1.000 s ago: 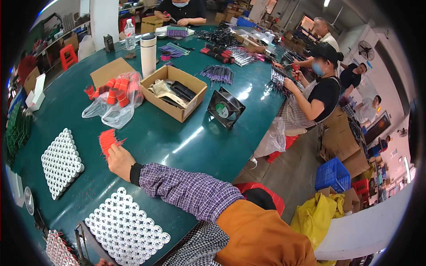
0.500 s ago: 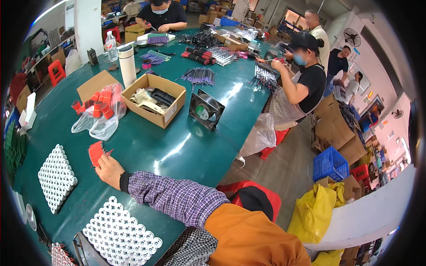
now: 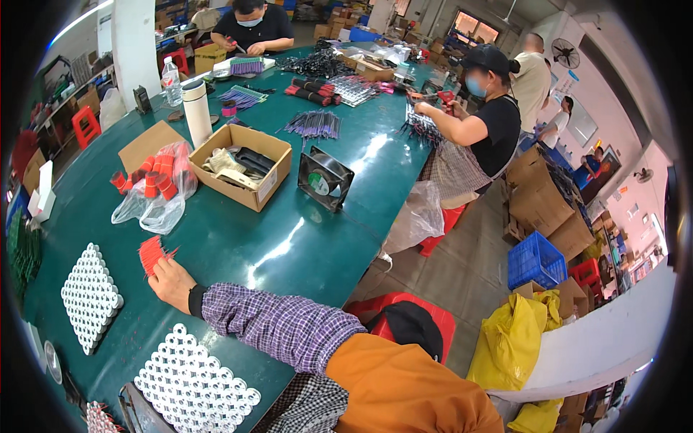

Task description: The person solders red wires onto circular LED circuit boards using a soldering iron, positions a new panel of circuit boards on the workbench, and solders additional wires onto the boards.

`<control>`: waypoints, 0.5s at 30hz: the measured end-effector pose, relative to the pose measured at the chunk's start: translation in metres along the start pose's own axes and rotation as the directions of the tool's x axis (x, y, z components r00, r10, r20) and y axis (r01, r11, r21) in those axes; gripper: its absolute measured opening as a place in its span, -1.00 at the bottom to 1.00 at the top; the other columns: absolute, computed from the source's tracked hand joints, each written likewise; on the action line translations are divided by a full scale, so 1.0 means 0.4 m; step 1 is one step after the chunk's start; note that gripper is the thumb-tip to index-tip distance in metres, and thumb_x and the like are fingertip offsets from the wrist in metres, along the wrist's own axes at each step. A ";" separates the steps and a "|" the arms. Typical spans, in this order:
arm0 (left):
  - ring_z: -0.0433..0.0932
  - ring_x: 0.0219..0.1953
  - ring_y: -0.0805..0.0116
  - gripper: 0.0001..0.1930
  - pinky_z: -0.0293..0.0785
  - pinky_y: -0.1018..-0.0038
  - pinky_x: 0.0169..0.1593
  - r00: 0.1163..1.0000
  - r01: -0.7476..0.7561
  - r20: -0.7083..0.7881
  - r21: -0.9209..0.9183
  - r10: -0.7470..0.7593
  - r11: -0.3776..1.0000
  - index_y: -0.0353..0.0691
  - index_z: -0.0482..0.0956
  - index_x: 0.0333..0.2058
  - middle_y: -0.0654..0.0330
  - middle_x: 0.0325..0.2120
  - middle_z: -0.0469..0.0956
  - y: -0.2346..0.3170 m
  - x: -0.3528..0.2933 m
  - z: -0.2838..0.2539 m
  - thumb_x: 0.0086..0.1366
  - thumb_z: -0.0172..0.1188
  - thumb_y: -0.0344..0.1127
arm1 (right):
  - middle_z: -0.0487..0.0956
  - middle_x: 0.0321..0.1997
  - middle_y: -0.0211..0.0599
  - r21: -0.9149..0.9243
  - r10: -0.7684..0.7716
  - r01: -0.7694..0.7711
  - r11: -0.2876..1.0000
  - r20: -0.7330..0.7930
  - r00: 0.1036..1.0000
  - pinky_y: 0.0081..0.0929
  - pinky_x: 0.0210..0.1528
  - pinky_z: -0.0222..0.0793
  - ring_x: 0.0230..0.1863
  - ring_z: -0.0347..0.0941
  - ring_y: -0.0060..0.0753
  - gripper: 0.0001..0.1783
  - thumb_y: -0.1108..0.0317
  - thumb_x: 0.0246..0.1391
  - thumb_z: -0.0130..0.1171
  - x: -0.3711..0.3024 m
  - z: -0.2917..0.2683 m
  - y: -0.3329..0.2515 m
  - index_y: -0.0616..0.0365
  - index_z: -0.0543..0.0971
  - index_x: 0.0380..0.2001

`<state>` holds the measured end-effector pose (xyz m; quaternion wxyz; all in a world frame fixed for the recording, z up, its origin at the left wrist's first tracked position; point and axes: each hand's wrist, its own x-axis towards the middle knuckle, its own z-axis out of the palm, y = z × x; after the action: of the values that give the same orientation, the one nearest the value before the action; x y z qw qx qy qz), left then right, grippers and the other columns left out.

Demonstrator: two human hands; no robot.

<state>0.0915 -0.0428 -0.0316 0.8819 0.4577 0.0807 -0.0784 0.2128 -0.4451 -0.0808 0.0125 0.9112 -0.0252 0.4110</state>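
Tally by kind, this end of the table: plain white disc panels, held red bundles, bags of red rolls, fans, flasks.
White disc panels: 2
Red bundle, in the right grip: 1
Bag of red rolls: 1
Fan: 1
Flask: 1
Total: 6

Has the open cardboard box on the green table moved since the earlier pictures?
No. Against the black fan, the open cardboard box sits in the same place, just to its left; only the camera view has shifted.
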 end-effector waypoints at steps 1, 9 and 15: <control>0.57 -0.04 0.18 -0.64 0.50 0.33 0.08 1.000 0.005 0.007 0.001 -0.005 1.000 -0.46 0.58 -0.07 -0.04 -0.12 0.62 -0.001 0.006 -0.012 0.20 0.25 -0.36 | 0.44 -0.33 -0.16 -0.008 0.005 -0.005 1.000 0.000 1.000 -0.32 -0.12 0.31 -0.17 0.37 -0.18 -0.90 0.37 -0.03 0.13 -0.002 0.002 0.003 0.15 0.54 -0.44; 0.55 0.05 -0.07 -0.61 0.50 0.16 0.19 0.808 -0.589 0.381 0.536 0.449 0.605 -0.47 0.36 0.19 -0.31 0.07 0.49 -0.049 0.047 -0.123 0.43 0.01 -0.49 | 0.47 -0.30 -0.17 -0.018 0.047 -0.047 0.999 0.036 0.998 -0.26 -0.07 0.30 -0.12 0.36 -0.17 -0.87 0.33 0.00 0.10 -0.006 0.047 -0.010 0.14 0.56 -0.49; 0.48 0.14 -0.14 -0.59 0.45 0.09 0.25 0.837 -0.470 0.421 0.226 0.350 0.853 -0.43 0.34 0.21 -0.36 0.15 0.40 -0.034 0.051 -0.143 0.43 0.05 -0.44 | 0.46 -0.34 -0.22 0.001 0.008 -0.008 1.000 0.040 0.999 -0.31 -0.13 0.31 -0.15 0.37 -0.22 -0.89 0.35 -0.04 0.12 -0.011 0.042 -0.006 0.15 0.54 -0.49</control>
<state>0.1043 -0.0051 -0.0791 0.7907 0.5784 -0.1997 0.0192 0.2224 -0.4433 -0.0952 0.0101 0.9191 -0.0288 0.3928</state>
